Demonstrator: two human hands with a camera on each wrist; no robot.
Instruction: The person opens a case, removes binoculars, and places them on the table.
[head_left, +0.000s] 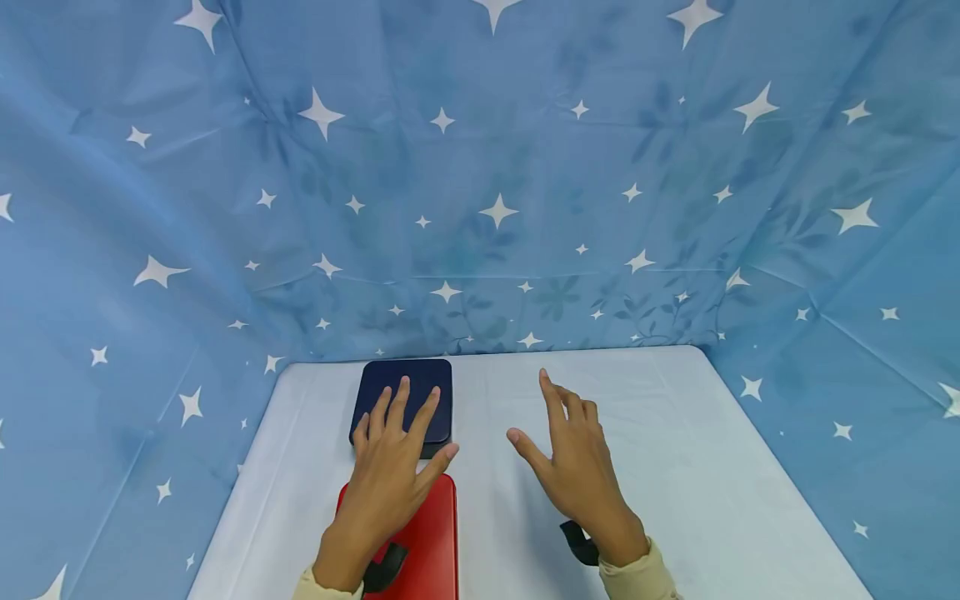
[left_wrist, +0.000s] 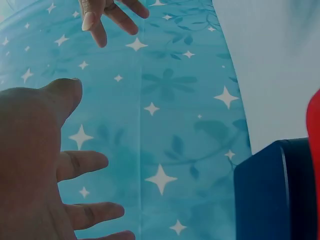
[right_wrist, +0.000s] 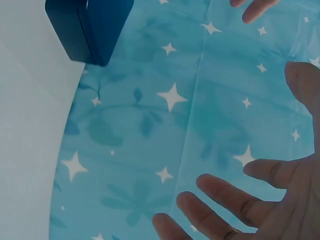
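Fingers spread, my left hand (head_left: 390, 475) hovers over a red flat box or lid (head_left: 431, 542) and the near part of a dark navy box (head_left: 408, 400). Nothing is held in it. My right hand (head_left: 577, 467) is held above the white table to the right, fingers extended and thumb apart, also holding nothing. In the left wrist view, the navy box (left_wrist: 260, 195) and a strip of red (left_wrist: 314, 130) show at the right edge. The right wrist view has the navy box (right_wrist: 95, 30) at the top left. What the red item contains is hidden.
A white-covered table (head_left: 675, 467) spreads beneath both hands. Blue curtains (head_left: 495, 167) with white stars surround its back and sides. Black straps (head_left: 579, 543) sit at both wrists, beside cream sleeves (head_left: 641, 575).
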